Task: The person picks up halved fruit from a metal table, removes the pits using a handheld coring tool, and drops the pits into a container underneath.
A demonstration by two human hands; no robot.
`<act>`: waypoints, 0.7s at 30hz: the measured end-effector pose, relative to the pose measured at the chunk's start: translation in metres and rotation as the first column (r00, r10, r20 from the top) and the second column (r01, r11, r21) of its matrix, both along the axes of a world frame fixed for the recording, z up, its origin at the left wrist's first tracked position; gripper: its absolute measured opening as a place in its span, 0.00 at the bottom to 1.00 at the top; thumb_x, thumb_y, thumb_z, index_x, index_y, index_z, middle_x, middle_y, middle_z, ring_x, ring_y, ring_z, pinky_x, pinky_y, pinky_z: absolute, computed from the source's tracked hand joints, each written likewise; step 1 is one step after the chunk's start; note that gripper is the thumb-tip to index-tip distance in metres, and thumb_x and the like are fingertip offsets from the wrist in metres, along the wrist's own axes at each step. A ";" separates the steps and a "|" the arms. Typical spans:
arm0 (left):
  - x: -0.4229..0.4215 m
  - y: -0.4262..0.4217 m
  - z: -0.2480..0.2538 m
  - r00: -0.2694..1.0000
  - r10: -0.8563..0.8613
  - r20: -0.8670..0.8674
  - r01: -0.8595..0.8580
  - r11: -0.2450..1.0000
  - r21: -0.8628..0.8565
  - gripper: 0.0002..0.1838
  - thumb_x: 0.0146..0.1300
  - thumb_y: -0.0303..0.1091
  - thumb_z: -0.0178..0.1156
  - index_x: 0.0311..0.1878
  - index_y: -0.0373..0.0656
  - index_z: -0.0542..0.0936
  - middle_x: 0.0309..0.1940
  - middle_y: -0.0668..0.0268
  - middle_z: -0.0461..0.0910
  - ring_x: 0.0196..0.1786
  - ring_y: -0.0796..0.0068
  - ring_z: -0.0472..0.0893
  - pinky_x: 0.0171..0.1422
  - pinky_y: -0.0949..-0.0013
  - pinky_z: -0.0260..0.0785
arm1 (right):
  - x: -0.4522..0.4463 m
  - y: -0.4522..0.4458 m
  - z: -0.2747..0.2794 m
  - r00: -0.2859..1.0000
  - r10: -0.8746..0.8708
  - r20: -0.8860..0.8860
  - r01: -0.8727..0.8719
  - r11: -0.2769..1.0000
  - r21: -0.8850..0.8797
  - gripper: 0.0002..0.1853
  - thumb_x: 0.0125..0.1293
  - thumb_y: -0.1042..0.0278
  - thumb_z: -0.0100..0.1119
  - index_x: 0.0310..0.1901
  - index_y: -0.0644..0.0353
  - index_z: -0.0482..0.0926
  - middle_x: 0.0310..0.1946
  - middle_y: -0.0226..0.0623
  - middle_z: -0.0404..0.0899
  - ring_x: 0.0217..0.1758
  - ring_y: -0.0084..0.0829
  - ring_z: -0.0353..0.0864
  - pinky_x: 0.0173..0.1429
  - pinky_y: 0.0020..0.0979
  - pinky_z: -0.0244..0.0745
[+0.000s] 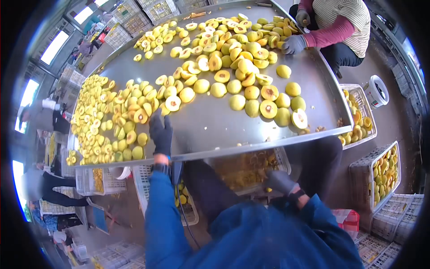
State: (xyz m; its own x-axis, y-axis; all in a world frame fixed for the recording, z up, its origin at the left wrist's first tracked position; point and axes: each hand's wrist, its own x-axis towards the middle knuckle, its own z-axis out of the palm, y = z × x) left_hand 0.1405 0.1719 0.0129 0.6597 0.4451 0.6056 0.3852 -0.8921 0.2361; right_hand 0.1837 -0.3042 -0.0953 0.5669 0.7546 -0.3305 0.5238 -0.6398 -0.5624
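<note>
Many halved yellow fruits [173, 103] are spread over a large metal table [188, 130], some showing a dark red pit hollow. My left hand [161, 132], in a dark glove, is over the table's near edge beside the fruit halves, its fingers apart and nothing seen in them. Below the table edge is my right hand [279, 181], in a grey glove, above a crate [251, 190] of yellowish scraps. Its fingers are blurred, and whether they hold anything is unclear.
A co-worker [342, 22] in grey gloves handles fruit at the far right. Fruit-filled crates [358, 163] and a white bucket [376, 91] stand on the right. More crates [103, 181] and several people are on the left. A cable [184, 215] hangs near my left arm.
</note>
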 end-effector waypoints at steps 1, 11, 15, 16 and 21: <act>0.025 0.019 -0.011 1.000 -0.021 -0.016 0.022 0.999 0.026 0.24 0.67 0.38 0.59 0.64 0.41 0.73 0.59 0.51 0.77 0.62 0.49 0.75 0.67 0.53 0.67 | -0.004 0.000 0.002 1.000 -0.022 -0.003 0.022 1.000 -0.018 0.17 0.60 0.53 0.64 0.40 0.60 0.78 0.29 0.52 0.83 0.36 0.55 0.84 0.41 0.49 0.78; 0.060 -0.023 -0.016 0.917 -0.399 0.007 0.350 0.796 -0.494 0.25 0.57 0.26 0.67 0.60 0.42 0.78 0.53 0.58 0.78 0.57 0.63 0.78 0.64 0.62 0.70 | -0.007 0.012 0.052 0.982 0.159 -0.105 -0.136 0.971 0.195 0.20 0.62 0.52 0.64 0.49 0.56 0.77 0.28 0.49 0.82 0.31 0.52 0.84 0.37 0.47 0.78; 0.026 -0.090 -0.008 0.892 -0.423 0.157 0.374 0.498 -0.782 0.26 0.57 0.28 0.69 0.60 0.36 0.77 0.52 0.60 0.80 0.54 0.68 0.80 0.62 0.65 0.73 | 0.003 0.061 0.113 0.989 -0.108 -0.104 0.146 0.853 0.501 0.21 0.64 0.54 0.62 0.55 0.55 0.73 0.26 0.52 0.80 0.33 0.57 0.82 0.38 0.51 0.77; 0.019 -0.109 0.005 0.898 -0.413 0.155 0.355 0.467 -0.810 0.25 0.57 0.28 0.69 0.59 0.36 0.77 0.53 0.60 0.80 0.55 0.68 0.80 0.63 0.65 0.72 | 0.005 0.075 0.131 0.942 -0.280 -0.187 0.336 0.775 0.535 0.22 0.65 0.54 0.62 0.56 0.54 0.73 0.28 0.53 0.80 0.34 0.58 0.81 0.38 0.51 0.77; -0.011 -0.217 0.060 0.858 -0.396 0.328 0.465 0.323 -0.825 0.25 0.65 0.30 0.63 0.65 0.35 0.73 0.56 0.56 0.78 0.59 0.67 0.78 0.66 0.63 0.71 | 0.005 0.111 0.141 0.406 0.037 -0.913 0.836 0.390 0.387 0.19 0.67 0.63 0.60 0.55 0.64 0.73 0.29 0.42 0.82 0.29 0.40 0.83 0.34 0.41 0.78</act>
